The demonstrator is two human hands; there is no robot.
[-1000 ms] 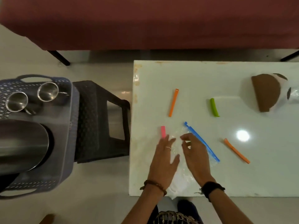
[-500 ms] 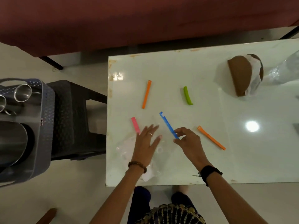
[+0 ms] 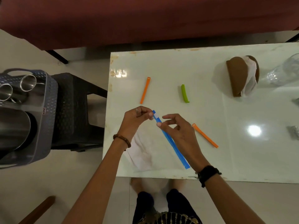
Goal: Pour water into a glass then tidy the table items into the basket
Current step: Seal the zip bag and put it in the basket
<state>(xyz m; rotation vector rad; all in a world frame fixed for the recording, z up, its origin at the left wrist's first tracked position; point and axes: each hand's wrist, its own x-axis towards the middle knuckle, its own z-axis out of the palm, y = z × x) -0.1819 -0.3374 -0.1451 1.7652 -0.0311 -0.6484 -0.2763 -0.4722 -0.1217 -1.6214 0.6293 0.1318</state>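
My left hand [image 3: 135, 120] pinches the far end of the blue clip [image 3: 169, 139]; my right hand [image 3: 178, 130] grips it just behind. Its long axis runs from far-left to near-right above the table [image 3: 242, 159]. Left, on a stool, the basket [image 3: 47, 113] holds two steel cups [image 3: 27, 82] and a steel jug [image 3: 13, 128].

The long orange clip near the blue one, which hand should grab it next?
Right, probably. The orange clip lies just beside the right hand, on its outer side. The left hand pinches the blue clip at its tip, farther away.
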